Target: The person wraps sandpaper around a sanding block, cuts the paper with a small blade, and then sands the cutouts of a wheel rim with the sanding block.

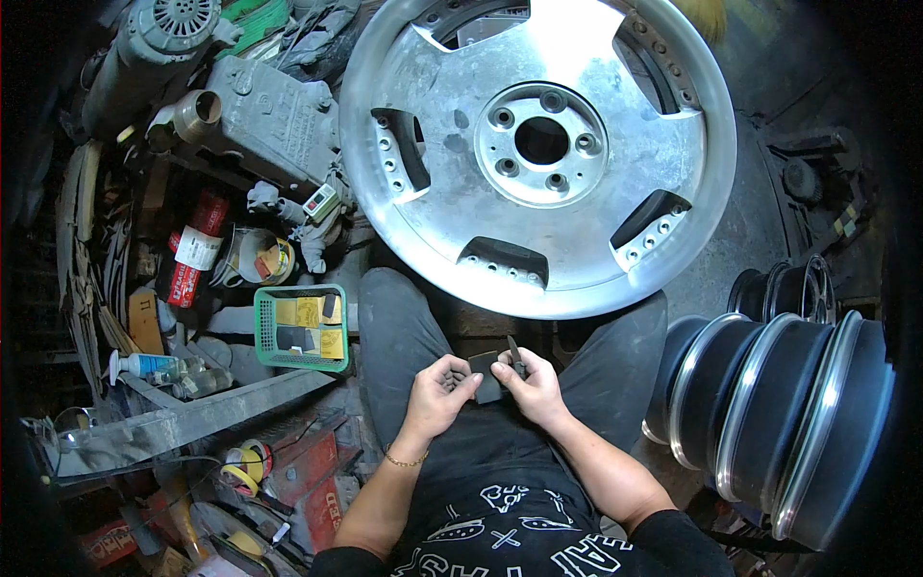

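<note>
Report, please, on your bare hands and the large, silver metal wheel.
Left hand and right hand pinching small dark flat rectangular piece. Wheel ahead, hands off. Green plastic basket off left, out of the way.

Upper left: motor (173, 38) with slotted round cover; grey housing (264, 120) adjacent. Below: small display unit (321, 202), red cylinder (210, 213) with white label, round tub (287, 260). Far left: upright thin boards (85, 231). Lower left: white-nozzled bottle (144, 365) near metal beam (192, 413); yellow spool (238, 474). Right: 3 bright-lipped dark rims (774, 404) in row, further dark rims (784, 288) behind.
</note>
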The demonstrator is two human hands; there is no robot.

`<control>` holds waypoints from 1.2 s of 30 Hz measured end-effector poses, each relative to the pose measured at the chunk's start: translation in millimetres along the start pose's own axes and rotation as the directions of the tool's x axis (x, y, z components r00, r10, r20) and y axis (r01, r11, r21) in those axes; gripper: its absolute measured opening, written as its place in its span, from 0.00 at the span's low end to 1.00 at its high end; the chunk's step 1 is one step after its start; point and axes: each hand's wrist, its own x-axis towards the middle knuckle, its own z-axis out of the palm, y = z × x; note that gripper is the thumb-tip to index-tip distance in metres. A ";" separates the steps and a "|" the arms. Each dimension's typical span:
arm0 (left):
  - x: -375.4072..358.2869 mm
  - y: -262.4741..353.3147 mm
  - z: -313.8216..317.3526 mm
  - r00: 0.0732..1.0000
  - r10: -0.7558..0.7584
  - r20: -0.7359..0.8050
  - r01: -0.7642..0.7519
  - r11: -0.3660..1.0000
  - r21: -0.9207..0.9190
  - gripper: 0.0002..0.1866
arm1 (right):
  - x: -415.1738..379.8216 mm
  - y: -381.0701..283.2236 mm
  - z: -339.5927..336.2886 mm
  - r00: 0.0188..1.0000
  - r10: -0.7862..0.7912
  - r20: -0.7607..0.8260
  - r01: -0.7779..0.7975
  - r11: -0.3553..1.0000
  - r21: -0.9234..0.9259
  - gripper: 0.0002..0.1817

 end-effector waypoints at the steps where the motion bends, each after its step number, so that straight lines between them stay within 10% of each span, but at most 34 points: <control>1: 0.2 -0.1 0.1 1.000 0.000 0.000 0.000 1.000 0.000 0.05 | 0.0 -1.8 0.4 1.000 0.000 0.000 0.000 1.000 0.000 0.13; 36: 1.8 -0.6 -0.8 0.997 0.014 -0.078 -0.019 0.998 -0.062 0.06 | -0.4 -2.4 -1.1 0.998 0.013 0.054 -0.012 1.000 -0.018 0.11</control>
